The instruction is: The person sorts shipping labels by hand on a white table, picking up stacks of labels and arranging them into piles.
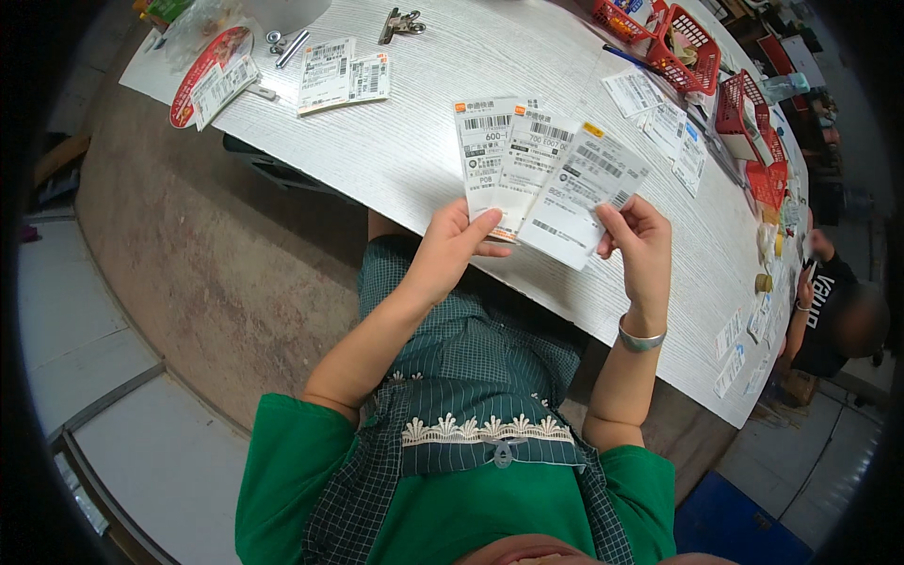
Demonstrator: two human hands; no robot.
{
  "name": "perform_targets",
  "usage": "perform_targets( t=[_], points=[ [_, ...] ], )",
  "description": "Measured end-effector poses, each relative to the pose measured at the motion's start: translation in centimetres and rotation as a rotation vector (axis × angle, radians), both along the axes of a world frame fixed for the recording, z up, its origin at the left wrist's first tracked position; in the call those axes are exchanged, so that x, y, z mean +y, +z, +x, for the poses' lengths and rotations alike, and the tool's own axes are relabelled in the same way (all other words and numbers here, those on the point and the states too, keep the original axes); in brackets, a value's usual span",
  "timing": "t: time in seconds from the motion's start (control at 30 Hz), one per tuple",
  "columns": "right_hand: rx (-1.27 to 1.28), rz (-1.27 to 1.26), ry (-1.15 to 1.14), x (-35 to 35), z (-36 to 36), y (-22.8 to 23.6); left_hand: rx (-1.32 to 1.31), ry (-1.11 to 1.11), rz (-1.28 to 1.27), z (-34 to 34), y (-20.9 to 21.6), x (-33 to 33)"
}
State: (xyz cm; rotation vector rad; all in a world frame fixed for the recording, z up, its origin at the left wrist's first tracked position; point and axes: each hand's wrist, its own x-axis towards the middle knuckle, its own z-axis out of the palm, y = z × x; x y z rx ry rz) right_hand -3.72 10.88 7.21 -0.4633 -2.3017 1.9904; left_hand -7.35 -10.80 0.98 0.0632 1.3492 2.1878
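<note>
Above the near edge of the white table, my left hand [459, 243] is closed on two fanned shipping labels, a left one [478, 141] and a middle one [534, 155] that overlap at their lower ends. A third shipping label [579, 193] is pinched at its right edge between the thumb and fingers of my right hand [637, 242]. It lies over the right side of the middle label. All three are white slips with barcodes and printed text facing up. Whether each is a single slip or a small stack, I cannot tell.
Label stacks [326, 75] lie at the far left near a binder clip [402, 25] and a red oval card [212, 75]. More labels [664, 122] and red plastic baskets [685, 49] line the right side. Another person [833, 306] sits at the table's right edge.
</note>
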Motion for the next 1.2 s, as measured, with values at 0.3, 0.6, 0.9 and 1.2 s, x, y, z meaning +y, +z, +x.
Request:
perform_targets(
  t=[0.3,0.6,0.9,1.2],
  points=[
    [-0.086,0.035,0.145,-3.3,-3.4,-1.4,-0.117,-0.15,0.039,-0.3,0.1,-1.2],
    [0.096,0.56,0.268,-7.9,-6.4,-0.9,0.056,-0.278,-0.357,-1.6,-1.2,-7.3],
    [-0.089,0.261,0.594,-12.8,-13.7,-2.4,0.358,-0.087,-0.942,-9.3,3.8,-18.2],
    [-0.072,0.161,0.443,-17.5,-25.8,-8.4,0.331,0.522,-0.634,-4.8,0.4,-18.1]
  ],
)
